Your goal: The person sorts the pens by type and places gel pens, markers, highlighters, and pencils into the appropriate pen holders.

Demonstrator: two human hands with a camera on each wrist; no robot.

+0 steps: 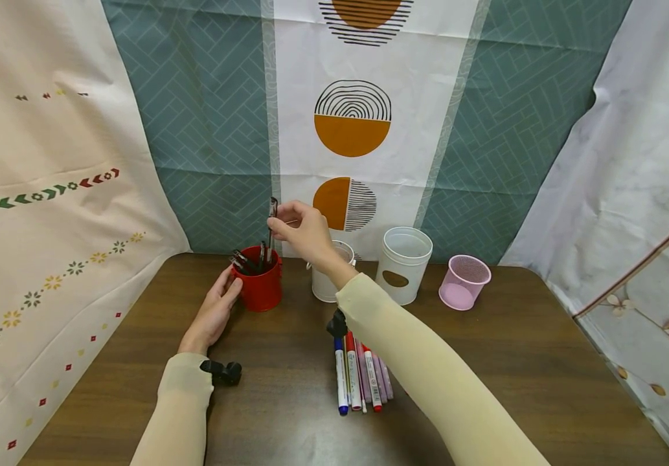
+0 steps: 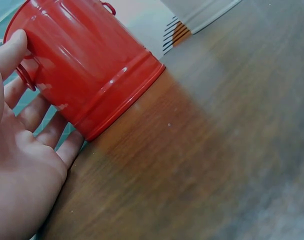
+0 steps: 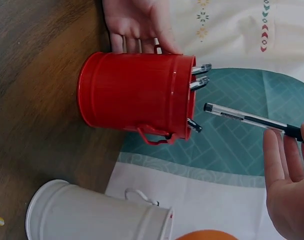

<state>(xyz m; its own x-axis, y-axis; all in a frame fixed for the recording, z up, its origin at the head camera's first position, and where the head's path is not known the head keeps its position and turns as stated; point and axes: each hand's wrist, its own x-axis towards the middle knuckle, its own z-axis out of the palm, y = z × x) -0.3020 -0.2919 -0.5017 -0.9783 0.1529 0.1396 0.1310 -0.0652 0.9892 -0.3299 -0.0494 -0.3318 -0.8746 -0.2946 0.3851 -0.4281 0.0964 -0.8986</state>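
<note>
My right hand (image 1: 306, 232) pinches a clear-barrelled pen (image 3: 247, 118) by its black end. It hangs nearly upright over the red pail (image 1: 261, 289), its other end pointing at the pail's mouth; the right wrist view shows a gap between them. Several similar pens (image 3: 199, 82) stick out over the pail's rim. On the pail's left side, my left hand (image 1: 215, 310) steadies it, thumb near the rim and fingers around the side handle (image 2: 26, 76). The pail stands upright on the wooden table.
Right of the pail stand a white pail (image 1: 324, 285), partly behind my right hand, a larger white bucket (image 1: 395, 259) and a pink mesh cup (image 1: 459, 294). Several markers and pens (image 1: 354, 382) lie in front, partly under my right forearm. A patterned curtain (image 1: 212, 129) closes off the back.
</note>
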